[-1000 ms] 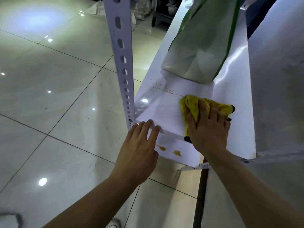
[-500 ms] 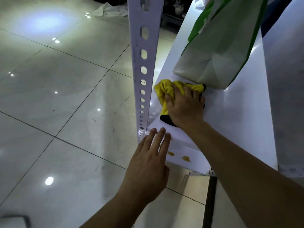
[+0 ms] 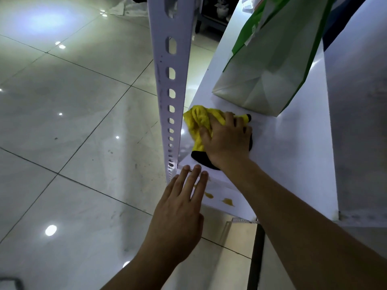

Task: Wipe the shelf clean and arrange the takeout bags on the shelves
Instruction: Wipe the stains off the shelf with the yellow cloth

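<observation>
My right hand [image 3: 225,141] presses a crumpled yellow cloth with a black edge [image 3: 199,122] flat onto the white shelf [image 3: 293,155], near its left front corner. My left hand [image 3: 180,208] lies with straight fingers on the shelf's front edge, beside the post. A white and green takeout bag [image 3: 270,65] stands on the shelf just behind the cloth. Yellow-brown stains [image 3: 227,201] mark the shelf's front lip.
A white perforated upright post [image 3: 171,84] rises at the shelf's left front corner. Glossy tiled floor [image 3: 73,122] spreads to the left. White bags or cloths [image 3: 129,9] lie on the floor far back. A grey panel [image 3: 360,122] bounds the shelf on the right.
My right hand has swept the cloth from the shelf's right side to its left front, near the post and under the bag. My left hand stays on the front edge.
</observation>
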A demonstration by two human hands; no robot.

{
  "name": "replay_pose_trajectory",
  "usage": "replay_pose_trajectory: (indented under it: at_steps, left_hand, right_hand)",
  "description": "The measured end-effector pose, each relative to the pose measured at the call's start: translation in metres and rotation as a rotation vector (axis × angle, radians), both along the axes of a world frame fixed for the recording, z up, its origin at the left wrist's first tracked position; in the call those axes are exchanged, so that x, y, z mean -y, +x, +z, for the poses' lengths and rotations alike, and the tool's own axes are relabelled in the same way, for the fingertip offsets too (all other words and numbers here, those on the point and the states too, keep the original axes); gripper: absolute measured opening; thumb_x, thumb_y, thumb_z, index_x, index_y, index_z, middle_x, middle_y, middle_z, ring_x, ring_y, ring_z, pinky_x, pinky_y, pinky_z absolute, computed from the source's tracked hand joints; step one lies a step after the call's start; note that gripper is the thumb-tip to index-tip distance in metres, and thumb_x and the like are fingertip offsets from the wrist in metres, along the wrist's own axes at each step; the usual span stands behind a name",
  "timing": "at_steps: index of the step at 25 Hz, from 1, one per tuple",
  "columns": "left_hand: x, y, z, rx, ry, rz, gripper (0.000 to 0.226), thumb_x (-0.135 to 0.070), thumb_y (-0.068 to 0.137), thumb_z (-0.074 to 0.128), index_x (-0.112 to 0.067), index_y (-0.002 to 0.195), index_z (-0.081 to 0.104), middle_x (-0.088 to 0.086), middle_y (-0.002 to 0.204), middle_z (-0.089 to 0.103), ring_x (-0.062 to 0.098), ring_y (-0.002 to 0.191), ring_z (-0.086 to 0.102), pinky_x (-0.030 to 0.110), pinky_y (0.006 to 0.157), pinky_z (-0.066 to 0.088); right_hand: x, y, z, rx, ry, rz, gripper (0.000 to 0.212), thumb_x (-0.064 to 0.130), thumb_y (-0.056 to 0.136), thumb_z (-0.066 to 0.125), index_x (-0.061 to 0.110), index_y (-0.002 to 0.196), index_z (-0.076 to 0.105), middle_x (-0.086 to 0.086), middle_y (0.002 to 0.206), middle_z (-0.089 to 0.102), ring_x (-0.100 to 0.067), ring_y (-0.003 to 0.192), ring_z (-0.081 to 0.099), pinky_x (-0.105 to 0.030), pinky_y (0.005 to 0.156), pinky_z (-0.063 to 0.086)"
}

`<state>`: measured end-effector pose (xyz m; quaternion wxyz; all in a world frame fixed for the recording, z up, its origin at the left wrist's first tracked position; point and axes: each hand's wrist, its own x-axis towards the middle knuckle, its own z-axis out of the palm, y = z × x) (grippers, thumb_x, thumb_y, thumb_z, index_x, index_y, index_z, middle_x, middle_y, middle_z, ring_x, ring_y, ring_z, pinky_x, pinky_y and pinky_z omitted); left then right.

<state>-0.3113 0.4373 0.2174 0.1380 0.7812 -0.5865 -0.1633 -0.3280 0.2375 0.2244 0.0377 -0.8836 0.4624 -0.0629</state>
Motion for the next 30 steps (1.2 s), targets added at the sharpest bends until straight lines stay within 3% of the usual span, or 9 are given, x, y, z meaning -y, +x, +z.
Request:
replay_pose_trajectory:
  at_steps: [2,4,8,12,16,19,24,27,30]
  left_hand:
    - [-0.001,0.002,0.005,-0.011,-0.026,0.0,0.087,-0.014,0.08,0.066,-0.013,0.157,0.024,0.009,0.164,0.019,0.029,0.152,0.013,0.046,0.121,0.023]
    - [0.0,0.001,0.009,-0.017,-0.054,0.01,0.084,-0.011,0.075,0.068,-0.011,0.153,0.035,0.01,0.16,0.031,0.03,0.149,0.024,0.048,0.118,0.031]
    - [0.001,-0.001,0.007,0.007,-0.041,0.037,0.08,-0.011,0.081,0.06,-0.013,0.155,0.03,0.008,0.163,0.025,0.027,0.152,0.017,0.047,0.121,0.024]
    - [0.0,0.0,0.006,-0.02,-0.054,0.041,0.079,-0.008,0.079,0.064,-0.011,0.153,0.035,0.01,0.161,0.03,0.028,0.151,0.022,0.053,0.117,0.03]
    - [0.001,-0.002,0.004,-0.065,-0.042,0.055,0.077,-0.01,0.084,0.063,-0.014,0.154,0.031,0.008,0.163,0.025,0.026,0.152,0.016,0.05,0.119,0.029]
    - [0.003,-0.005,0.002,-0.111,-0.04,0.092,0.08,-0.009,0.084,0.065,-0.016,0.155,0.028,0.005,0.165,0.02,0.023,0.153,0.01,0.047,0.115,0.037]
    - [0.001,-0.008,-0.005,-0.116,-0.074,0.085,0.08,0.0,0.084,0.058,-0.013,0.156,0.025,0.007,0.166,0.017,0.026,0.154,0.006,0.047,0.111,0.042]
    - [0.002,-0.013,-0.007,-0.11,-0.07,0.092,0.074,-0.002,0.09,0.05,-0.009,0.157,0.02,0.011,0.166,0.012,0.028,0.154,-0.001,0.05,0.114,0.036]
    - [0.004,-0.017,-0.016,-0.064,-0.074,0.096,0.071,-0.008,0.094,0.041,-0.008,0.158,0.01,0.012,0.167,0.001,0.027,0.153,-0.013,0.049,0.119,0.027]
  right_hand:
    - [-0.008,-0.027,-0.004,-0.01,-0.005,-0.075,0.05,0.051,0.101,0.038,0.027,0.142,0.052,-0.009,0.144,0.048,-0.035,0.13,0.042,-0.05,0.104,0.029]
    - [-0.013,-0.056,-0.006,0.0,-0.044,-0.194,0.05,0.05,0.101,0.04,0.021,0.14,0.055,-0.011,0.143,0.051,-0.036,0.129,0.044,-0.05,0.105,0.029]
    - [-0.012,-0.086,-0.015,0.071,-0.049,-0.321,0.052,0.049,0.101,0.043,0.021,0.144,0.051,-0.009,0.15,0.048,-0.034,0.136,0.043,-0.054,0.115,0.023]
    - [-0.009,-0.086,-0.028,0.242,-0.064,-0.438,0.053,0.045,0.1,0.048,0.02,0.146,0.05,-0.011,0.155,0.045,-0.033,0.146,0.035,-0.061,0.118,0.014]
    - [0.024,-0.111,-0.029,0.236,-0.088,-0.547,0.052,0.048,0.099,0.042,0.024,0.145,0.048,-0.01,0.153,0.046,-0.034,0.143,0.037,-0.062,0.115,0.017]
    - [0.069,-0.133,-0.021,0.221,0.001,-0.643,0.054,0.054,0.098,0.039,0.03,0.147,0.044,-0.005,0.156,0.039,-0.031,0.146,0.029,-0.061,0.118,0.011]
    - [0.057,-0.15,-0.011,0.219,0.1,-0.557,0.062,0.056,0.095,0.038,0.032,0.152,0.036,-0.007,0.161,0.031,-0.032,0.148,0.026,-0.061,0.119,0.012]
    - [0.004,-0.152,-0.019,0.221,0.053,-0.48,0.067,0.059,0.091,0.039,0.027,0.15,0.039,-0.009,0.16,0.033,-0.035,0.146,0.029,-0.063,0.116,0.018]
    - [0.006,-0.136,-0.014,0.231,0.054,-0.471,0.062,0.057,0.095,0.048,0.024,0.148,0.043,-0.011,0.159,0.035,-0.036,0.145,0.031,-0.062,0.115,0.022]
